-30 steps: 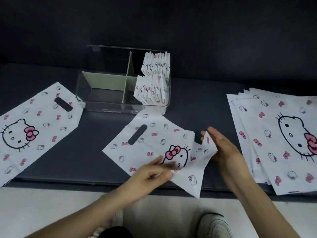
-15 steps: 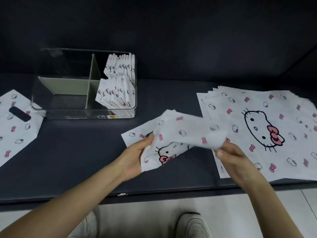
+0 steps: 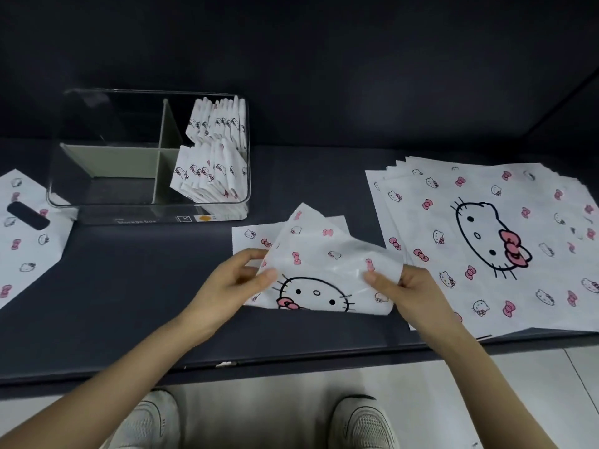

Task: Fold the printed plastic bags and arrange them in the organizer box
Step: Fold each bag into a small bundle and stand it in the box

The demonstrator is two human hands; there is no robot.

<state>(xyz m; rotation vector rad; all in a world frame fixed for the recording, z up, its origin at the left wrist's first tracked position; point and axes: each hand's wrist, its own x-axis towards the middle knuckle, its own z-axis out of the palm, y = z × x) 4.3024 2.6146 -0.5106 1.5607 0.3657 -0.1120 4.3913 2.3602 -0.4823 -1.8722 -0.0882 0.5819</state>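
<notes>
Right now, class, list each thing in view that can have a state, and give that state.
Clear plastic organizer box with grey dividers: open-topped, only right compartments filled.
Small folded printed bags: standing packed in the box.
White cat-print plastic bag in hands: partly folded, held.
Stack of printed bags at right: flat, unfolded.
Single printed bag at left: flat, unfolded.
Left hand: pinching bag's left edge.
Right hand: pinching bag's right edge.

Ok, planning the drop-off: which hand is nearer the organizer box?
Left. The left hand grips the bag front-right of the organizer box; the right hand grips it farther right.
</notes>
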